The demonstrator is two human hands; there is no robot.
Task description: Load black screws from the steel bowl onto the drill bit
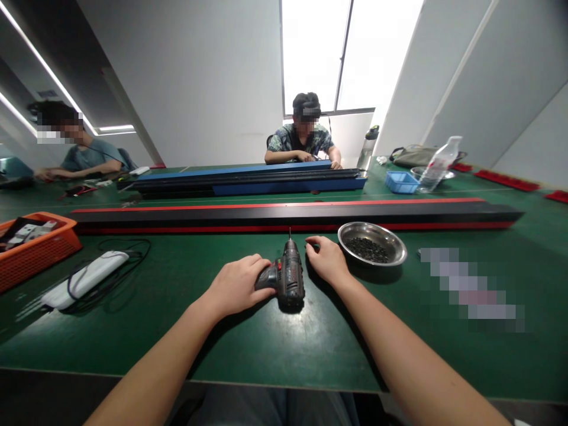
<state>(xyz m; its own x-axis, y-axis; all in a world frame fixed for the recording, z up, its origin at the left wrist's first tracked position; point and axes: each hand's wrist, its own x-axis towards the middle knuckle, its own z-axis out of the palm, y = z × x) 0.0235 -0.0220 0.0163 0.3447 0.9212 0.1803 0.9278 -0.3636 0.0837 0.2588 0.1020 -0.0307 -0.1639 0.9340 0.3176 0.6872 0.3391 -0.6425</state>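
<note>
My left hand [239,284] grasped the drill [291,275], immediately to its right; my right hand [327,260] was loosely curled, contents indeterminable. A metal bowl [393,244] stood just right of my right hand. Ahead of both hands, a black-and-red beam [248,215] obstructed the drill's forward line; a corded white device [95,275] and an orange basket [53,251] lay left of my left hand.

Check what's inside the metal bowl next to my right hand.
The metal bowl holds many small dark pieces, too tiny to identify, gathered across its bottom. Whatever lies beneath their top layer, including the bowl's floor there, is covered and can't be seen.
</note>
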